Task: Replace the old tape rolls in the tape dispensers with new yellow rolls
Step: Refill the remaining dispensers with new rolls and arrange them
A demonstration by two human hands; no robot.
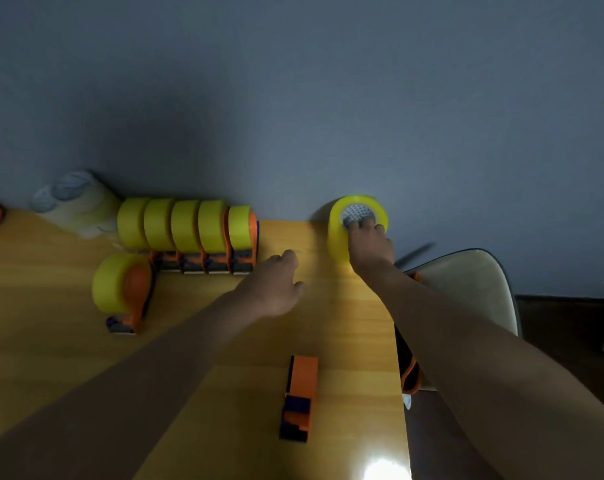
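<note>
Dim, soft blur throughout (glare at bottom edge), wide-angle edge distortion.

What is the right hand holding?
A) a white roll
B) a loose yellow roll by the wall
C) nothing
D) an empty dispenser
B: the right hand has fingers hooked into the core of a yellow roll near the table's far edge.
</note>
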